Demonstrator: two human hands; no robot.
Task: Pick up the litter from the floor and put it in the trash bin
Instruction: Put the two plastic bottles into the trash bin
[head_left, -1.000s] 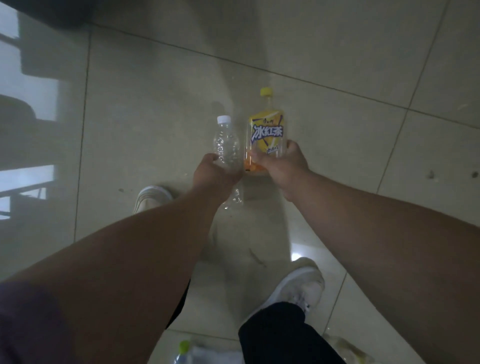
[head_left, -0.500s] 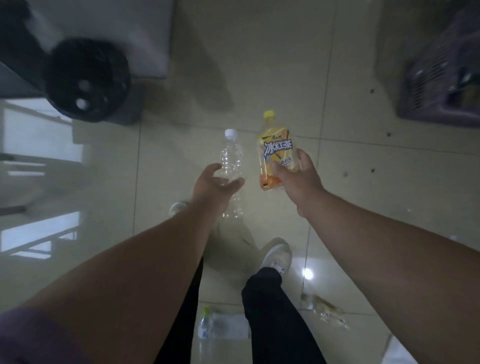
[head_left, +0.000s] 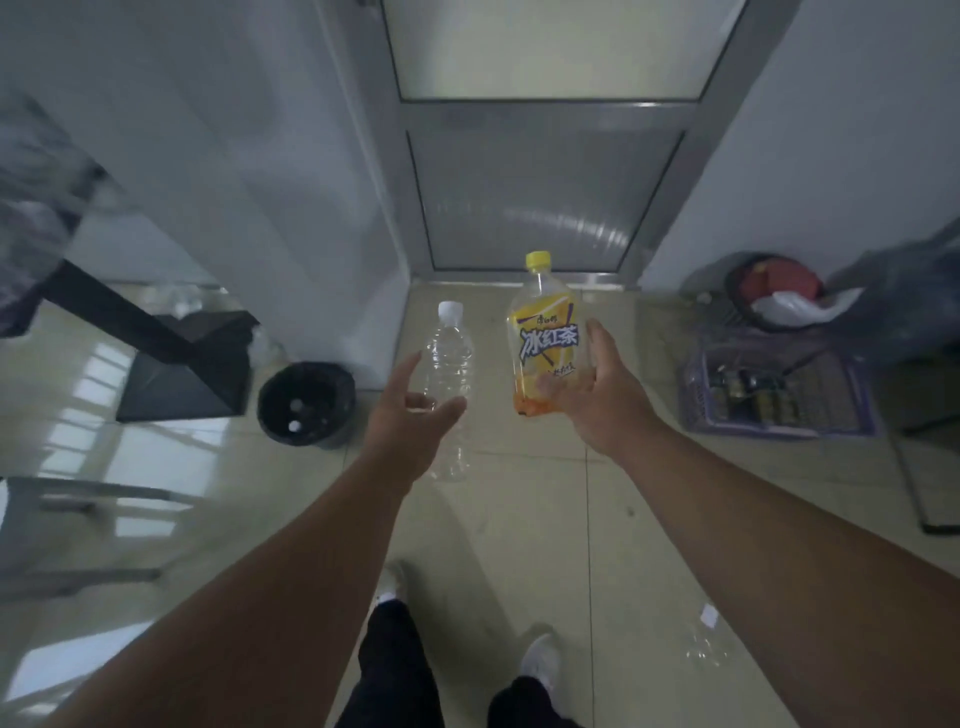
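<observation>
My left hand (head_left: 410, 421) grips an empty clear plastic bottle (head_left: 451, 353) with a white cap, held upright between thumb and fingers. My right hand (head_left: 597, 400) holds a yellow iced-tea bottle (head_left: 545, 332) with a yellow cap and a little orange liquid at its bottom, also upright. Both bottles are in the air in front of me, side by side. The black round trash bin (head_left: 270, 410) stands on the tiled floor to the left of my left hand, against the wall corner, with a few white bits inside.
A black table base (head_left: 187, 374) stands left of the bin. A purple plastic basket (head_left: 779, 421) and a dark bag (head_left: 769, 291) sit at the right wall. A metal-framed door (head_left: 545, 182) is straight ahead. Another clear bottle (head_left: 706, 642) lies on the floor at lower right.
My view has lifted from the floor towards the door and wall. Both hands carry their bottles forward, and the bin now lies just left of my left hand.
</observation>
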